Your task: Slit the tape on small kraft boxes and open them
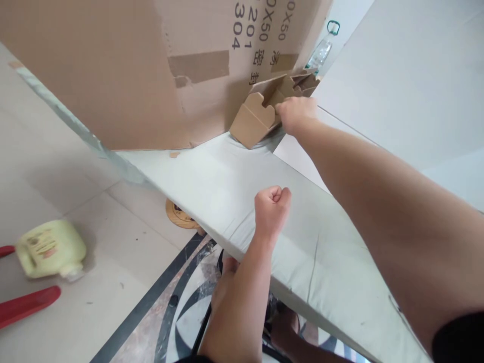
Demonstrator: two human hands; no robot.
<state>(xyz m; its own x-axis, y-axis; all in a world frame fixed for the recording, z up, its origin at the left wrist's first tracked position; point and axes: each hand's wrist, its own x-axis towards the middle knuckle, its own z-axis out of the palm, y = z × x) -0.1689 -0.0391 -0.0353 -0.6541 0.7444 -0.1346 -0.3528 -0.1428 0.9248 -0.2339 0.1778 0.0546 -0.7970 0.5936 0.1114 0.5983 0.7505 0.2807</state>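
Observation:
My right hand (298, 112) reaches forward to a small open cardboard box (252, 120), its fingers curled at the box's near edge. The fingertips are partly hidden there. Flaps stand up at both ends of this brown box, which leans against a much larger carton. My left hand (271, 207) is closed in a fist just above the pale covered table (242, 171), with nothing showing in it.
The large printed carton (132, 75) rises at the back left. A clear plastic bottle (320, 53) with a green handle stands behind the small box. White panels (412, 96) fill the right side. A yellow jug (53, 248) lies on the floor between red bars (30, 306).

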